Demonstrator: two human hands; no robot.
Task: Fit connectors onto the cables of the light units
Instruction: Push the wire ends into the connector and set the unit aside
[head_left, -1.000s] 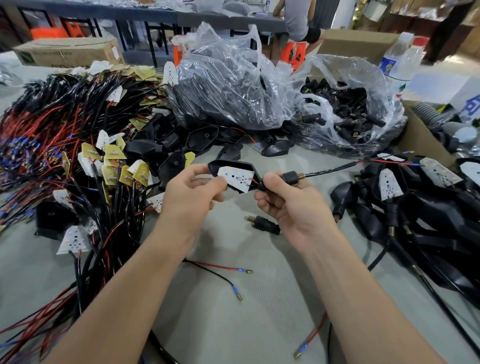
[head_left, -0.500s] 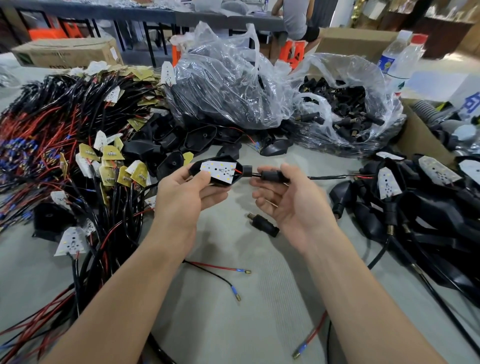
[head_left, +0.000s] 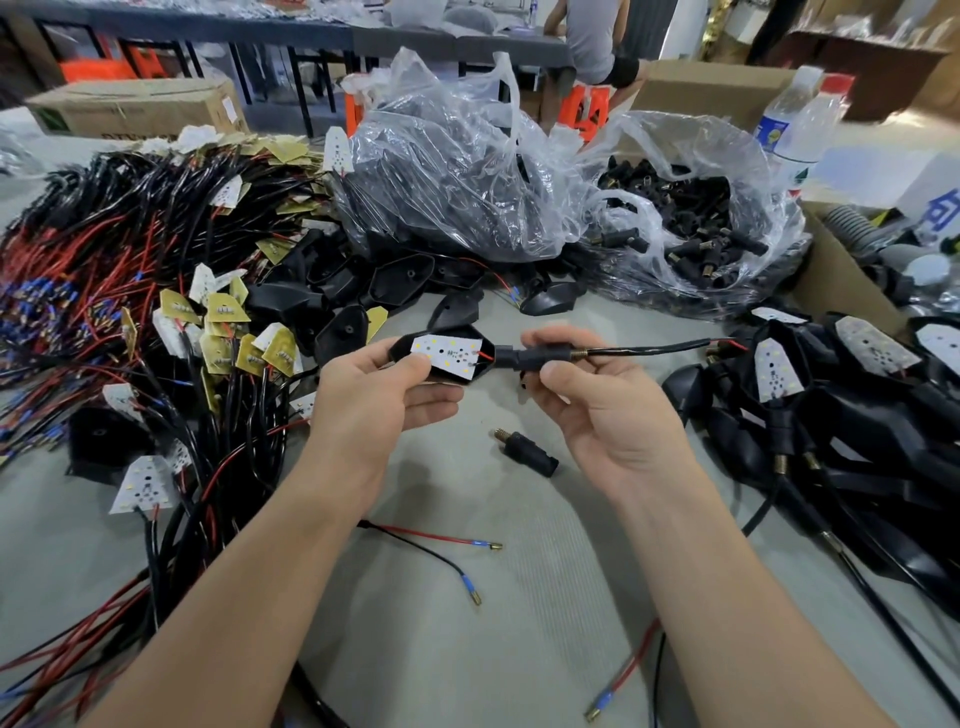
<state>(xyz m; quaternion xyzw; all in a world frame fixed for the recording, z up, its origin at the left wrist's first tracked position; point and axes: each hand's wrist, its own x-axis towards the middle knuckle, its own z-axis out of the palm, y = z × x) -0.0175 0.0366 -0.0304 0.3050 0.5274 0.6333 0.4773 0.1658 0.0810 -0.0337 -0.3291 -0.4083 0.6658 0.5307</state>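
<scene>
two loose leads (head_left: 431, 540): nearest, on the table (head_left: 415, 649) this side of the light unit, red and black, bare bullet tips; out of play.
spare connector (head_left: 525, 455): on the table just this side of the light unit, below the right hand.
left hand (head_left: 374, 400): curled round the light unit (head_left: 449, 358), thumb on its white face, fingers under the black housing.
right hand (head_left: 597, 410): thumb and fingers pinch the connector (head_left: 530, 358), threaded on the cable (head_left: 649, 349) and seemingly touching the light unit's neck.
connector seating: brace the housing, push the connector straight along the cable, leave the red wire (head_left: 485, 355) slack, check it sits square.
bag of connectors (head_left: 691, 234): beyond the light unit, to its right, open.
</scene>
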